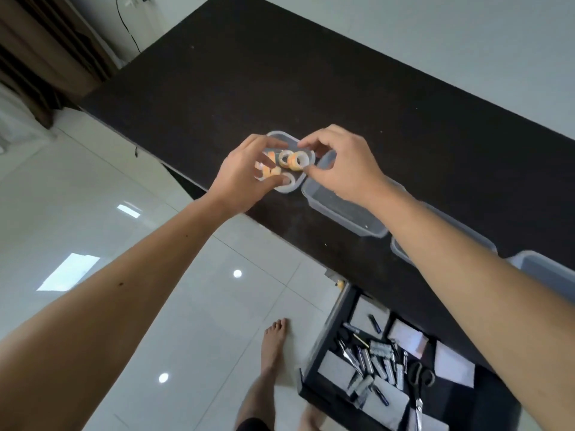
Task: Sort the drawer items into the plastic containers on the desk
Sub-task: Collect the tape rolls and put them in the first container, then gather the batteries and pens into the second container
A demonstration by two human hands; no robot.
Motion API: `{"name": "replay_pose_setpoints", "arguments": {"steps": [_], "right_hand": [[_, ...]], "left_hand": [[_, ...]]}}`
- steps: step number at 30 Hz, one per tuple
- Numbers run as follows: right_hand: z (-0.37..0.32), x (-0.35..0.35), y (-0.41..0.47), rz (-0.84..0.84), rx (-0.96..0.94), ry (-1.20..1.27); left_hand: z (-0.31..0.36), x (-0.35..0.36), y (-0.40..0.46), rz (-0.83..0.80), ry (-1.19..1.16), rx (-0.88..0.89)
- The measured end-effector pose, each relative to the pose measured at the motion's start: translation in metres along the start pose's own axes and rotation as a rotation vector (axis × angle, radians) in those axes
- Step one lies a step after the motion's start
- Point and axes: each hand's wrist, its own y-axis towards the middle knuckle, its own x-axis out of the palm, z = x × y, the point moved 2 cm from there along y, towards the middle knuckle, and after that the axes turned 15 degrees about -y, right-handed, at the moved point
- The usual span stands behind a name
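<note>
left hand [249,169]: pinching tape rolls [270,172], lowering them into the container [281,136] below so tape stays together
right hand [339,168]: pinching more rolls, beside left
drawer [314,368]: open beneath my right forearm, batteries [378,359] and scissors [418,384] unsorted

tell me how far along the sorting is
Early on. Done: nothing clearly finished. In hand: both hands, left hand and right hand, hold tape rolls over the first container. Left: batteries and scissors still in the drawer; next container looks empty.
</note>
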Motion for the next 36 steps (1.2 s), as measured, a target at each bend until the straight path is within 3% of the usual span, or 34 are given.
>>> {"name": "replay_pose_setpoints", "arguments": {"steps": [5,14,24,30,36], "right_hand": [[0.010,-0.022,-0.069,0.043,0.055,0.003],[0.044,-0.030,-0.240,0.066,0.190,0.109],[0.097,0.048,-0.429,-0.146,0.469,0.196],[0.105,0.105,-0.473,-0.274,0.519,0.171],[0.114,0.131,-0.456,-0.297,0.490,0.158]], "left_hand": [[0.034,0.035,-0.047,0.007,-0.066,0.016],[0.052,0.140,-0.150,-0.167,-0.089,0.021],[0.001,0.232,-0.251,-0.499,-0.063,-0.087],[-0.022,0.271,-0.261,-0.668,0.032,-0.115],[-0.038,0.295,-0.241,-0.616,0.101,0.000]]}}
